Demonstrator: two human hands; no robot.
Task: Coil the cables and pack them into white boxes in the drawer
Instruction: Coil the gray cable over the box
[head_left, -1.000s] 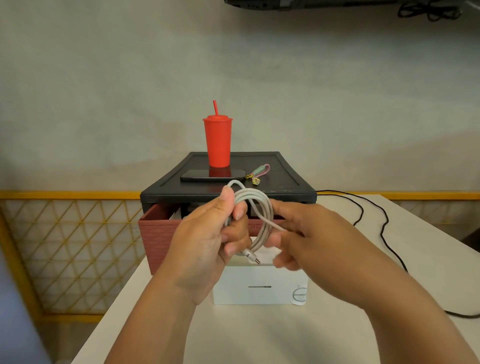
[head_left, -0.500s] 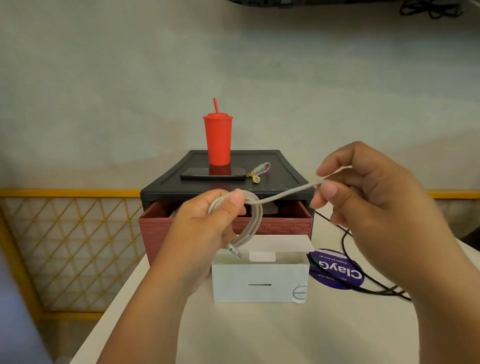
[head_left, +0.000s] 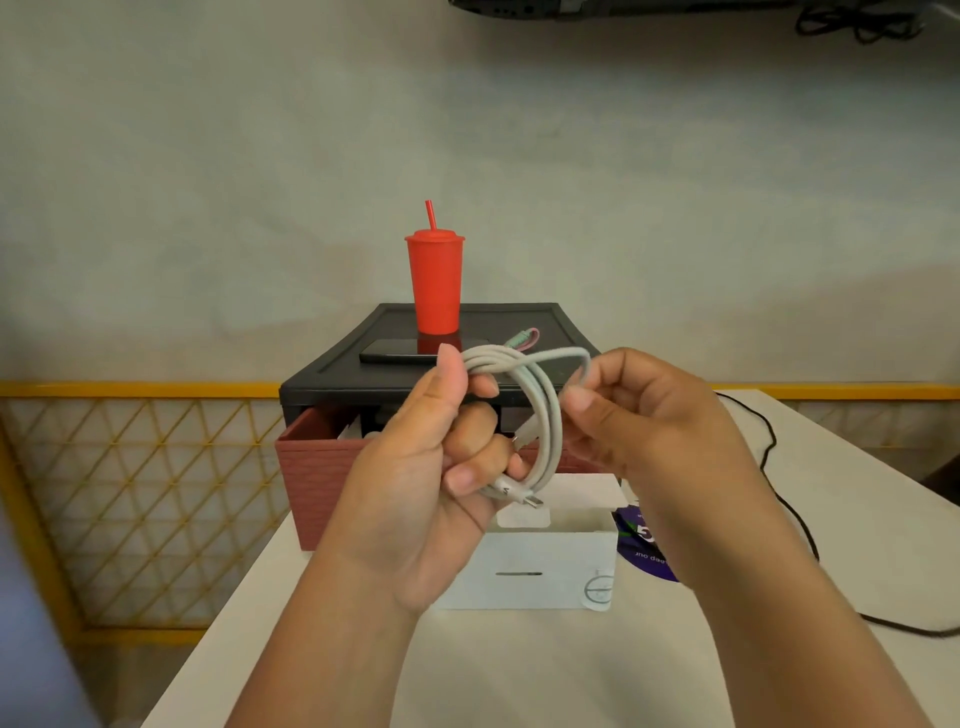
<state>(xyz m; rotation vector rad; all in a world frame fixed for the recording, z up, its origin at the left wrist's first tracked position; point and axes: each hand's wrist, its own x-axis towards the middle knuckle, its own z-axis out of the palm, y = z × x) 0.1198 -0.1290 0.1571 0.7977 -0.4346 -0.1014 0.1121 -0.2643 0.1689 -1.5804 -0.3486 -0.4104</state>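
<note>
Left hand (head_left: 426, 467), fingers curled round a smooth, oval coil of grey-white cable (head_left: 551, 415); metal plug (head_left: 533, 502) juts just below them. Right hand (head_left: 649, 431) pinches the top loop, thumb against forefinger. Open white cardboard box (head_left: 540, 571) lies beneath the fingers.

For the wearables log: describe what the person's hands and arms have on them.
Nothing is worn. The left hand and right hand are bare: no gloves, rings or tape show. The left forearm and right forearm are bare to the frame's lower edge, with no sleeve, watch or wristband in view.
</note>
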